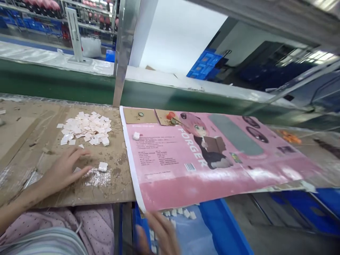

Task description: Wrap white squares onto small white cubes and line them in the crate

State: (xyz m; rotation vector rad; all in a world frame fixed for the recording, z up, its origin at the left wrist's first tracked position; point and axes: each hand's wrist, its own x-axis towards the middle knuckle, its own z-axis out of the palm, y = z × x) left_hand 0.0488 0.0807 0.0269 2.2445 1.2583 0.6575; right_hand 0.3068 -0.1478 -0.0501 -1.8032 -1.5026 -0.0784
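My left hand (pixel 70 164) rests on the cardboard-covered bench, its thumb and fingers spread apart. Close to its fingertips sits a small white block (pixel 103 167) with a wrinkled, glossy look. A flat pale square lies partly under that hand. Just beyond is a loose pile of small pale pink and white squares (pixel 86 127). My right hand (pixel 159 233), slightly blurred, hangs below the bench edge over a blue bin (pixel 225 226). Its thumb and fingers are apart, with nothing visible between them. Small white blocks (pixel 186 212) lie in rows on a light blue sheet in the bin.
A pink printed sheet (pixel 164 193) with a cartoon figure covers the bench's right part. On it are another white block (pixel 136 136) and two cardboard pieces (pixel 130 117) with small round items. A metal post (pixel 122 53) rises behind. Orange bits (pixel 290 137) lie far right.
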